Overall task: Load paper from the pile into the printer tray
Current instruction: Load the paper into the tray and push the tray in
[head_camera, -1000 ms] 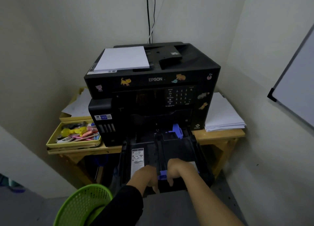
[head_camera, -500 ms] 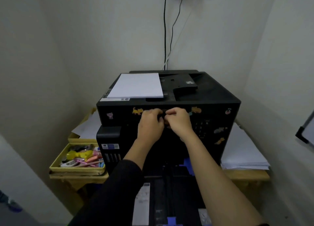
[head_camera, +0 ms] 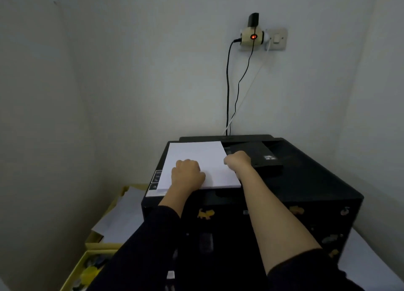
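Note:
A stack of white paper lies flat on the left of the black printer's top. My left hand sits on the stack near its front edge, fingers curled down onto the sheets. My right hand is at the stack's right edge, with its fingers curled round that edge. The pulled-out paper tray is below the frame, hidden by my forearms.
A second pile of white paper lies right of the printer. Yellow trays with loose sheets and small items sit to the left. Cables run from a wall socket down behind the printer. Walls stand close on both sides.
Both hands rose from the open tray, past the printer's front, onto the paper stack on top. The view tilted up, so the tray dropped out of sight.

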Action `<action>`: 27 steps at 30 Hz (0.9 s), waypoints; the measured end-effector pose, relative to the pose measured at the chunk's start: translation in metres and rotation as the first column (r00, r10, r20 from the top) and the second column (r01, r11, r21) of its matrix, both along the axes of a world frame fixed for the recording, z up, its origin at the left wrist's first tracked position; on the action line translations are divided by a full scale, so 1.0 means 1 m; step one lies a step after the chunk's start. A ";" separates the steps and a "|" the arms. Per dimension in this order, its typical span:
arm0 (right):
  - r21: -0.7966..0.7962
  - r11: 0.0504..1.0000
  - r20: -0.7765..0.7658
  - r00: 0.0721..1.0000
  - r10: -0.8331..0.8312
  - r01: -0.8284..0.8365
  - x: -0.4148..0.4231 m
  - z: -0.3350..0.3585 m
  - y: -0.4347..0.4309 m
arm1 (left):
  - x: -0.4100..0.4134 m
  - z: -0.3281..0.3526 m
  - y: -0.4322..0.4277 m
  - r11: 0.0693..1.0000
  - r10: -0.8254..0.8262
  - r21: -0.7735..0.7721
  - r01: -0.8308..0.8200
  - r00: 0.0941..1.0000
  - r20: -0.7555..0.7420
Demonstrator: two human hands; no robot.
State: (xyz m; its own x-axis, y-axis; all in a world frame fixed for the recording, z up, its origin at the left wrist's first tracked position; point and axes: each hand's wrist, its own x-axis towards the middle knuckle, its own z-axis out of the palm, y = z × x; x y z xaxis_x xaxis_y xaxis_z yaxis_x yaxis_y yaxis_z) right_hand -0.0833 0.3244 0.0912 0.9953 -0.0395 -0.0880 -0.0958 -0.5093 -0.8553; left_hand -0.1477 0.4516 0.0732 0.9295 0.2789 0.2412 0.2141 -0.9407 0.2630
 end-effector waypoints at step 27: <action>0.199 0.980 0.041 0.999 -0.018 0.010 0.018 0.032 -0.027 | 0.033 0.029 0.050 0.315 0.194 -0.939 -0.138 0.978 -0.079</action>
